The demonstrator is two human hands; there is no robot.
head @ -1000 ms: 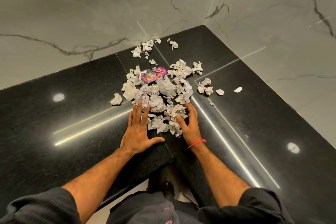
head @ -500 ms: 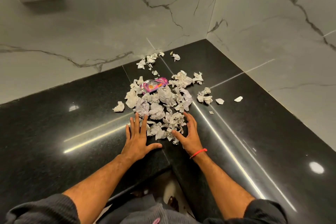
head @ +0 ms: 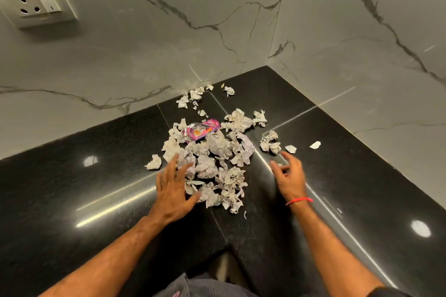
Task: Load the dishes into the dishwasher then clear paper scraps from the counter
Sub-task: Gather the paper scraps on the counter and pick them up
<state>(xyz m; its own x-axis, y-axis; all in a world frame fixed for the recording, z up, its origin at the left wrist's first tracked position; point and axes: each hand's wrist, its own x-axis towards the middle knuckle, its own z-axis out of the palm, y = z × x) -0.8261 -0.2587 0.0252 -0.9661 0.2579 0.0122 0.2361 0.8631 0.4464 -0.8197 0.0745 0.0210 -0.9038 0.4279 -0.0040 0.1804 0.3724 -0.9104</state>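
Black polished worktop (head: 72,200) meeting two marble-look walls at the far corner. One main heap of crumpled paper scraps (head: 217,164) sits mid-worktop, reaching back toward that corner; individual pieces in the heap too tangled to count. One pink-purple wrapper (head: 201,130) lies on the heap's far side, touching paper all round.

Strays apart from the heap: one wad (head: 153,162) just off its left edge; a far cluster (head: 193,97) against the back wall, perhaps five or six pieces, small and hard to separate; one double wad (head: 269,141) to the right; two flat white bits (head: 290,149) (head: 315,145) beyond it toward the right-hand wall.

Hands, two in view. Left hand (head: 172,191): fingers straight and spread, holding nothing, at the heap's near-left edge, fingertips over the paper. Right hand (head: 290,176): fingers loosely curled, holding nothing, right of the heap and apart from it, near the double wad. Red thread band (head: 299,201) on the right wrist.

One wall socket plate (head: 38,5) on the back wall, upper left
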